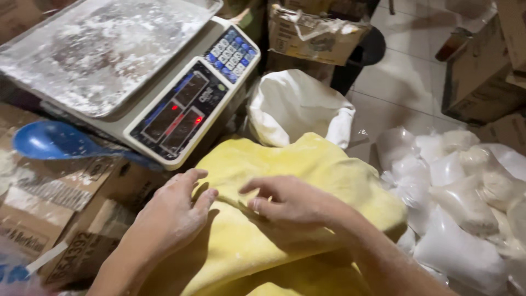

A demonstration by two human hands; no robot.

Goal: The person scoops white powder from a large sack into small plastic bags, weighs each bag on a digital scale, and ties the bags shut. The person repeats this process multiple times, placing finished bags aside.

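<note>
Yellow towel [307,181] lies centre, both hands flat on it: left hand [175,211] and right hand [287,200], fingers loosely spread, gripping nothing. Floury scale [164,82], blue scoop [52,140] left; white sack [296,107] behind; filled bags [466,192] right.

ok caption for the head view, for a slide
Both hands, left and right, press a yellow towel beside a floury scale.

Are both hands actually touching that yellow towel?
Touching. The head view shows the left hand and right hand resting flat on the yellow towel.
</note>
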